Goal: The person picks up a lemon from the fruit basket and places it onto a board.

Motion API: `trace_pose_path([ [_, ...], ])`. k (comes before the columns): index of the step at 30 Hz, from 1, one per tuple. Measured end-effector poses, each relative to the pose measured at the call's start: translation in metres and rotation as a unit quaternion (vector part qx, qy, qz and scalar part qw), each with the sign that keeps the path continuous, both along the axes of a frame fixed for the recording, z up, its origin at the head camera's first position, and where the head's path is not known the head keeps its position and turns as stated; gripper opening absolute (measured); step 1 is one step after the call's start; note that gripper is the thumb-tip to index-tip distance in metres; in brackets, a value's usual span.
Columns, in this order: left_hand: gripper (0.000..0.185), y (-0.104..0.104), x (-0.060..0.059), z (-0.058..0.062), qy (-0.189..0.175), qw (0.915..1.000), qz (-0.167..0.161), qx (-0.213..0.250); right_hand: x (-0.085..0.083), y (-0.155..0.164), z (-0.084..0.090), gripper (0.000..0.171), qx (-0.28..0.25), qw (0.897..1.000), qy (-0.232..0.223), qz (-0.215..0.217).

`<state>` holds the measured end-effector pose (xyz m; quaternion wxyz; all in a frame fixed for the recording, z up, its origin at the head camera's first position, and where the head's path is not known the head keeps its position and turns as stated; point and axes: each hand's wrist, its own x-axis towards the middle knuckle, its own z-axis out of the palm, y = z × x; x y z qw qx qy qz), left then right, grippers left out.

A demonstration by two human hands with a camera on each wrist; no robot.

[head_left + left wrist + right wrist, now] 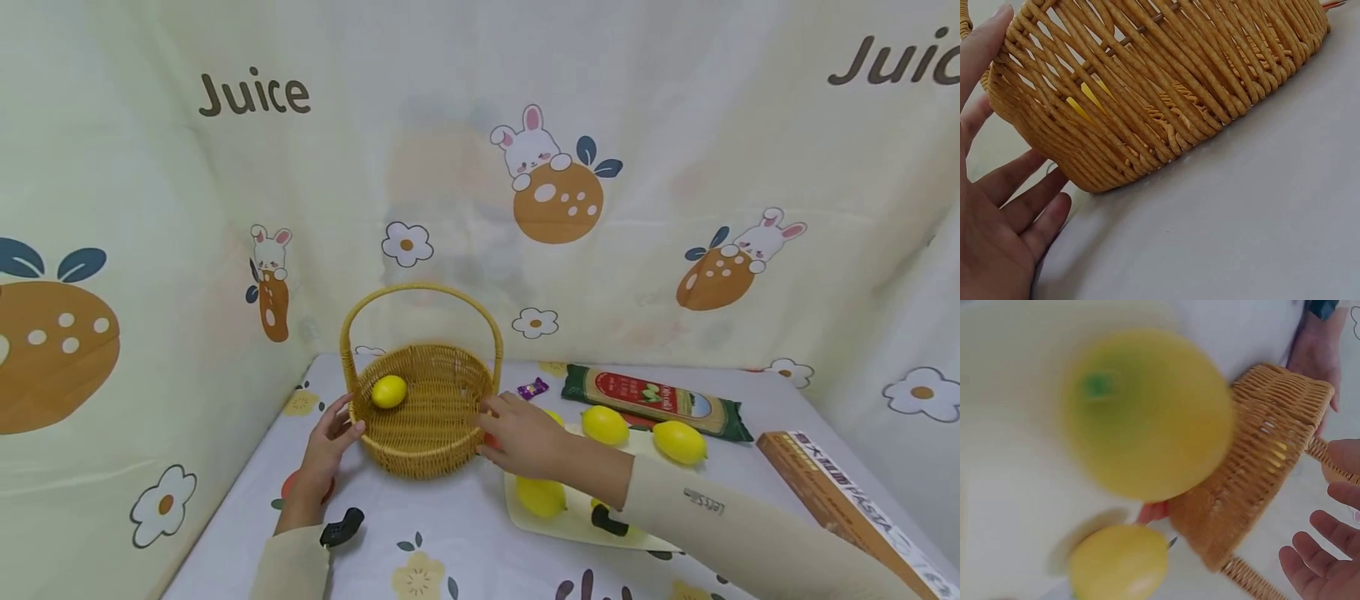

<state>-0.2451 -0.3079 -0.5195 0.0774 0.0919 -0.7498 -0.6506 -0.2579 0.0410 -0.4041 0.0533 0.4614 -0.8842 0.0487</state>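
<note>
— So where does everything sit right now?

— Centre of the head view: the basket (427,412) stands upright on the counter (465,533), with one lemon (388,391) inside, toward its left wall. The left hand (327,442) rests against the basket's left side, fingers (1004,187) straight and spread, curled round nothing. The right hand (525,433) lies at the right rim, fingers relaxed and apart, holding nothing.

— And the other lemons?

— Right of the basket, on a pale mat (577,521): one lemon (540,496) tucked under the right wrist, two more lemons (604,424) further right near the green packet (656,402).

— How would you handle it well?

— I'd judge the left palm should stay flat on the wicker so the light basket can't slide or tip. The right hand is best off cupping one lemon fully, lifting it over the rim clear of the handle (420,304), and setting it down low rather than dropping it, since round fruit rolls.
</note>
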Motion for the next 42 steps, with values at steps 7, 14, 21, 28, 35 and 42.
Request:
trace_pose_path([
  [7,0.066,0.000,0.000,-0.001,0.003,1.0000,-0.003,-0.008,-0.015,-0.046,-0.001,0.044,0.020,1.000,0.007,-0.008],
  [14,0.067,0.000,0.000,-0.003,0.004,1.0000,-0.002,-0.003,-0.030,-0.082,-0.009,0.047,0.036,0.999,-0.003,-0.022],
  [21,0.066,-0.001,0.003,-0.003,-0.001,0.9999,-0.002,-0.014,-0.045,-0.105,-0.021,0.052,0.040,0.998,-0.026,-0.050],
  [28,0.066,0.000,0.000,0.001,-0.002,0.9999,-0.006,-0.015,-0.061,-0.124,-0.029,0.056,0.031,0.995,-0.056,-0.082],
  [35,0.066,0.000,0.001,0.003,0.001,0.9999,-0.003,-0.016,-0.070,-0.140,-0.042,0.067,0.023,0.991,-0.101,-0.090],
  [42,0.065,-0.001,0.003,0.001,-0.005,0.9998,-0.004,-0.018,-0.077,-0.147,-0.050,0.081,0.012,0.987,-0.129,-0.098],
])
